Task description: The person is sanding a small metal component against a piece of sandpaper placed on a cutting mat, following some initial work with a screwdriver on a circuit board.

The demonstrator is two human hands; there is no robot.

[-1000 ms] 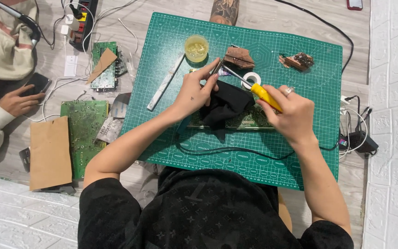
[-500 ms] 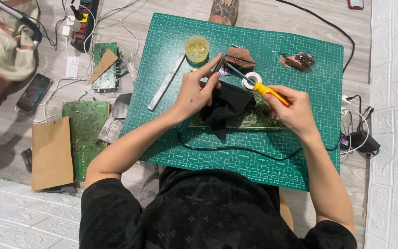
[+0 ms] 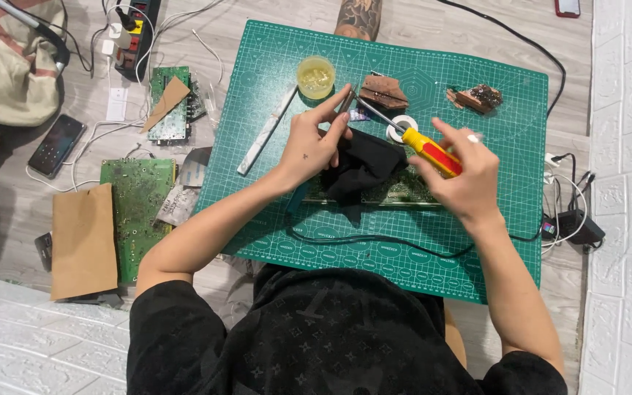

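On the green mat [image 3: 272, 95], my right hand [image 3: 459, 175] is wrapped tight round a yellow-and-red screwdriver [image 3: 411, 139], tip toward the brown scraps [image 3: 383, 91]. My left hand [image 3: 316, 146] rests on a black cloth [image 3: 363, 167] over a circuit board [image 3: 404, 194], fingers loosely pinching something too small to tell.

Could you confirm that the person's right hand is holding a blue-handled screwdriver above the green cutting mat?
Not quite: the head view shows the right hand holding a screwdriver with a yellow and red handle, not a blue one, above the green cutting mat.
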